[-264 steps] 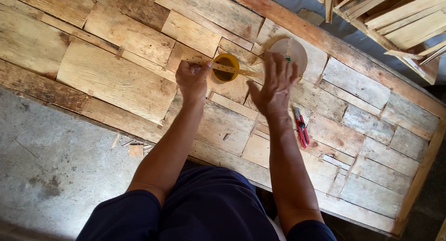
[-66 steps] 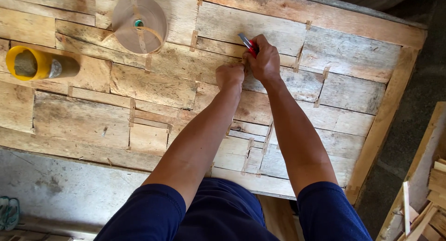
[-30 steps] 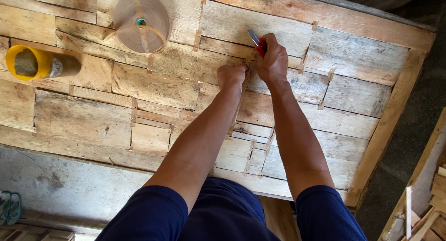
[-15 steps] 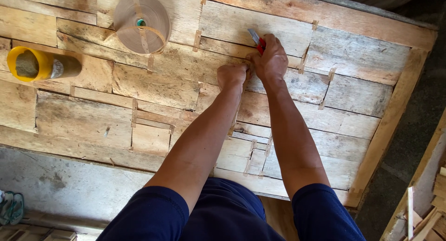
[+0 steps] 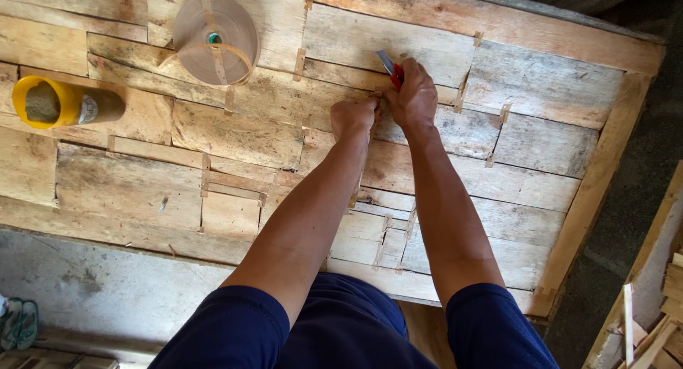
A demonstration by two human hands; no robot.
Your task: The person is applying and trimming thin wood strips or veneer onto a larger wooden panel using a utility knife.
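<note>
Wood-veneer sheet (image 5: pixel 235 138) unchanged; both hands stay pressed together.

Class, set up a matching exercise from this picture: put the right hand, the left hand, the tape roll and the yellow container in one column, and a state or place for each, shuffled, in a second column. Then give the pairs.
Column one:
1. right hand
2. left hand
3. tape roll
4. yellow container

Column two:
A. lies on its side at the far left
B. grips a red-handled knife
C. brown, lying flat, top centre-left
D. closed fist pressed on the veneer sheet

Pairs: 1-B, 2-D, 3-C, 4-A
</note>
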